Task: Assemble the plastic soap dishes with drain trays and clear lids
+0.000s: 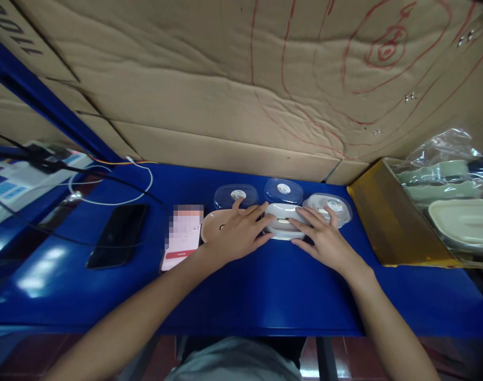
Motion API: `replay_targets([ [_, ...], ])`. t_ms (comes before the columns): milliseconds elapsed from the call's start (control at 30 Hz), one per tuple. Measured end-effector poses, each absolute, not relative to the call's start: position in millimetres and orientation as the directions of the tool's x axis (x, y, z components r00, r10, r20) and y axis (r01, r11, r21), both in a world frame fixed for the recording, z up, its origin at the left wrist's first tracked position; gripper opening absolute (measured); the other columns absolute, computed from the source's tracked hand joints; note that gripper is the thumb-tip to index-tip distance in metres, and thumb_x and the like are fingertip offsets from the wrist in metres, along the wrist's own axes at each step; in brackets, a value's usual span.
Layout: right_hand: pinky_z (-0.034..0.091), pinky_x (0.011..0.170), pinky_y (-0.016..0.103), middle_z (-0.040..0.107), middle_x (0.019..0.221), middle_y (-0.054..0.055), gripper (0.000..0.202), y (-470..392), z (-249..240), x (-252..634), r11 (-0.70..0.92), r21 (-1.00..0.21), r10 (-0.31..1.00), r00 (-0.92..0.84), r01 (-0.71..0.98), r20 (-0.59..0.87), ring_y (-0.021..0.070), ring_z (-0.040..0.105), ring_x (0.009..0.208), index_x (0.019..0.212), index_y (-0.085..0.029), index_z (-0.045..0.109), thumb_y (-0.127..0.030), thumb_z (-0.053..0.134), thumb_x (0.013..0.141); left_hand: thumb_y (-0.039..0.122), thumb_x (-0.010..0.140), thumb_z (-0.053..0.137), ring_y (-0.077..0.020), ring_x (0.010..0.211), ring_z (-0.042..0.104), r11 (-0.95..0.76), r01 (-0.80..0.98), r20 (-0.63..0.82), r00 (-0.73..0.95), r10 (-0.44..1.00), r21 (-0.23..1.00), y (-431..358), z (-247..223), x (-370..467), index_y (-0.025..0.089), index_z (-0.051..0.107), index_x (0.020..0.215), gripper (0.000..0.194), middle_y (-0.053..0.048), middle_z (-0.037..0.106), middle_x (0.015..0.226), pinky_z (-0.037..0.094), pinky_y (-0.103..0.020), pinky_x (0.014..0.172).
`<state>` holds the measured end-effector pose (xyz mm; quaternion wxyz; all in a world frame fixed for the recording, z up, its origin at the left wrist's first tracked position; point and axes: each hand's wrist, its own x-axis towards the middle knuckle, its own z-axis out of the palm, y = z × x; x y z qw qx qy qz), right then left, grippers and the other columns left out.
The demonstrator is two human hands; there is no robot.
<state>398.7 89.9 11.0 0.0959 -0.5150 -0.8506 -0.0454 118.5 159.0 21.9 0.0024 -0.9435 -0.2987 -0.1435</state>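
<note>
A white oval container (284, 228) lies on the blue table (273, 296), with my left hand (245, 230) at its left side and my right hand (322, 235) at its right. The fingers of both hands are spread and touch its rim. Under my left hand is a peach oval container (213, 222), partly covered. Clear oval lids with round stickers lie behind: one lid (225, 196) at the left, another lid (284, 189) in the middle. A clear-lidded piece (346, 211) sits at the right, partly behind my right fingers.
A lit phone (185, 233) and a dark phone (116, 235) lie at the left, with cables and a white power strip (27, 185) beyond. A cardboard box (370, 211) holding pale green and cream containers stands at the right. Cardboard (185, 106) walls off the back.
</note>
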Motion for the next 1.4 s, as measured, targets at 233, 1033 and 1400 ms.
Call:
replay_targets([
  [233, 0.029, 0.123, 0.072, 0.041, 0.171, 0.011, 0.059, 89.2, 10.6, 389.6, 0.496, 0.005, 0.852, -0.488, 0.868, 0.189, 0.0359, 0.04, 0.156, 0.164, -0.04, 0.039, -0.03, 0.055, 0.109, 0.036, 0.103, 0.068, -0.033, 0.137, 0.062, -0.807, 0.585, 0.258, 0.77, 0.584, 0.082, 156.3, 19.9, 120.6, 0.023, 0.066, 0.134, 0.034, -0.016, 0.059, 0.155, 0.024, -0.063, 0.127],
  [1033, 0.038, 0.114, 0.067, 0.047, 0.165, 0.019, 0.069, 247.4, 35.4, 276.9, 0.509, -0.276, 0.831, -0.549, 0.815, -0.089, 0.04, 0.046, 0.151, 0.158, -0.026, 0.049, -0.029, 0.072, 0.093, 0.027, 0.086, 0.068, -0.0354, 0.129, 0.064, -0.573, 0.795, -0.109, 0.599, 0.794, 0.199, 256.8, 44.5, 31.0, 0.026, 0.058, 0.132, 0.047, -0.011, 0.067, 0.145, 0.039, -0.053, 0.107],
  [1400, 0.037, 0.118, 0.054, 0.049, 0.164, 0.014, 0.066, 195.2, 56.9, 296.8, 0.583, -0.346, 0.811, -0.551, 0.735, 0.196, 0.0322, 0.046, 0.152, 0.157, -0.028, 0.045, -0.038, 0.071, 0.097, 0.038, 0.097, 0.066, -0.0351, 0.139, 0.058, -0.665, 0.702, 0.118, 0.66, 0.742, 0.255, 223.8, 52.3, 15.3, 0.027, 0.052, 0.142, 0.048, -0.011, 0.06, 0.154, 0.03, -0.059, 0.12],
])
